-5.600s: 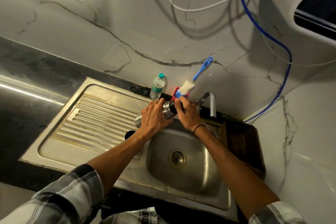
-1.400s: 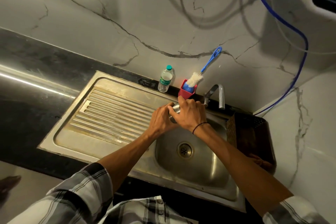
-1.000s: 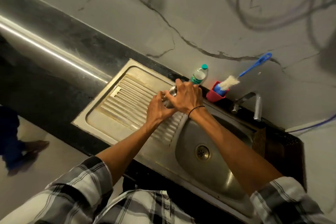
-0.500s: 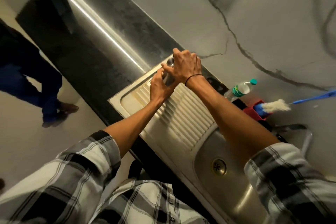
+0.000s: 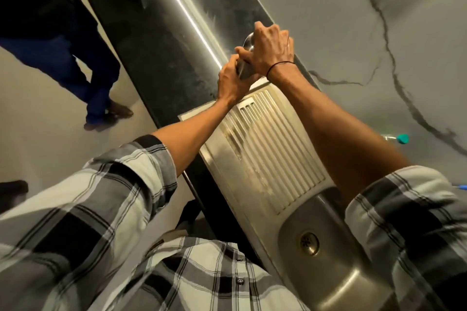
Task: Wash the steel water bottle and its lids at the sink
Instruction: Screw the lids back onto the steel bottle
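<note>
1. My left hand (image 5: pixel 231 81) grips the lower part of the steel bottle (image 5: pixel 244 68); its fingers are curled round the body, and the thumb lies along the near side.
2. My right hand (image 5: pixel 271 48) is over the upper end of the bottle, fingers (image 5: pixel 257 29) curled round it. I cannot tell whether they are on a lid or on the bottle's neck, as the hand covers that part.
3. The bottle is in the air between both hands, tilted, above the far end of the draining board (image 5: pixel 267 144) where it meets the dark worktop (image 5: pixel 177 40). Only a slice of shiny steel shows between my hands.
4. A thin black band (image 5: pixel 279 66) sits on my right wrist.
5. The sink bowl (image 5: pixel 336 278) with its drain (image 5: pixel 309 243) lies well apart from the bottle, near my right sleeve (image 5: pixel 409 230).
6. A teal bottle cap (image 5: pixel 402 138) peeks out beyond my right forearm, against the marbled wall (image 5: pixel 353 20).
7. Another person's legs (image 5: pixel 75 65) in dark blue trousers stand on the floor (image 5: pixel 38 134) to the left of the worktop.
</note>
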